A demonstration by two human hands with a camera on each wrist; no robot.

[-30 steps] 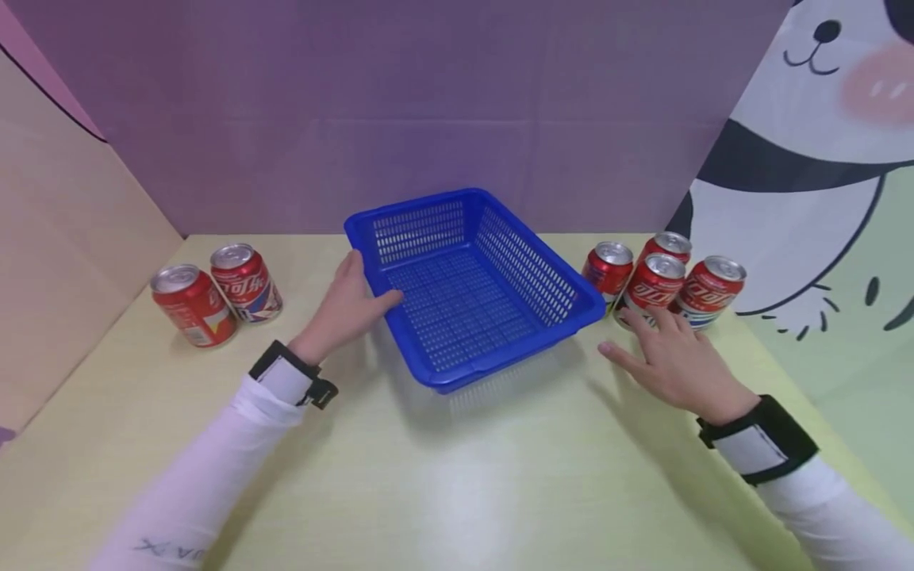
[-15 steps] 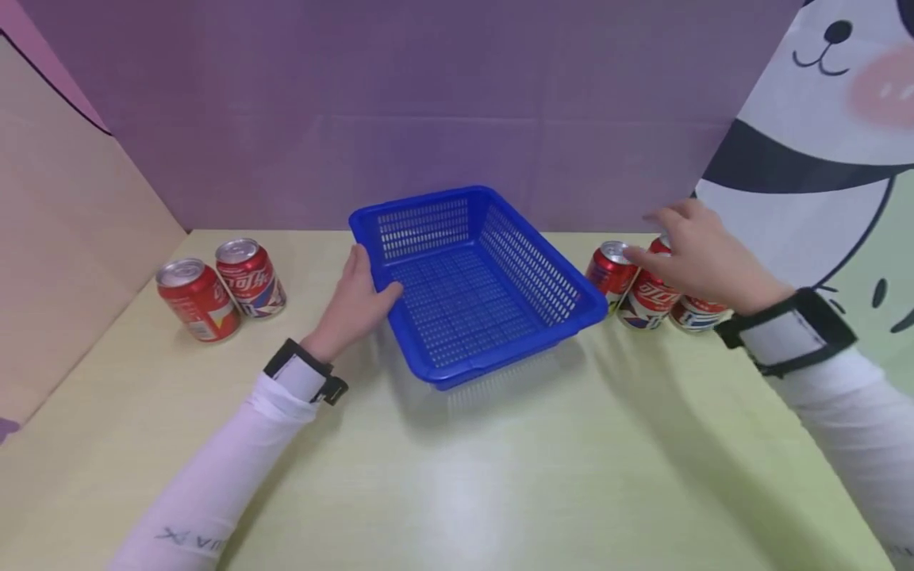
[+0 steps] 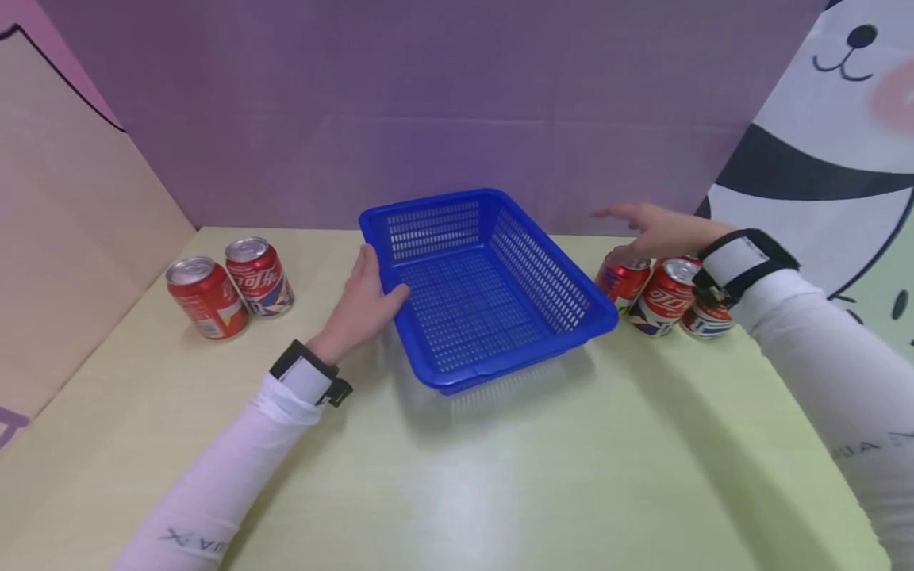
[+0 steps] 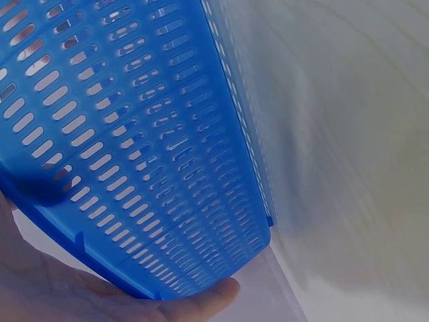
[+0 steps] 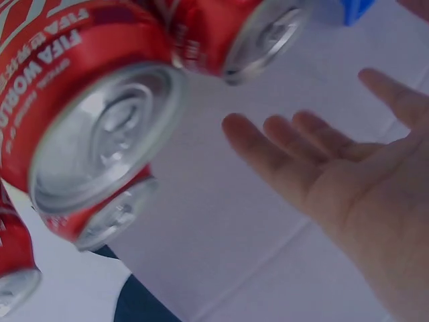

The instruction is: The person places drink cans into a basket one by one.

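Observation:
A blue plastic basket [image 3: 471, 297] with slotted walls stands tilted over the table. My left hand [image 3: 357, 305] grips its left rim, thumb over the inner edge and fingers along the outside; the left wrist view shows the fingers under the blue rim [image 4: 74, 251]. My right hand [image 3: 660, 228] hovers over the group of red soda cans on the right, fingers stretched leftward and holding nothing. Its nearest cans are the left one [image 3: 620, 284] and the front one [image 3: 662, 300]. A can at the right [image 3: 707, 321] is partly hidden by the wrist.
Two more red cans, one outer [image 3: 209, 305] and one inner [image 3: 263, 281], stand close together at the left of the pale table [image 3: 464, 484]. A purple wall [image 3: 443, 103] rises behind the basket, and a panda-patterned panel [image 3: 807, 214] stands at the right.
My right hand has risen from in front of the right cans and swung back and leftward above them. The left hand keeps its grip on the basket; the view has shifted slightly.

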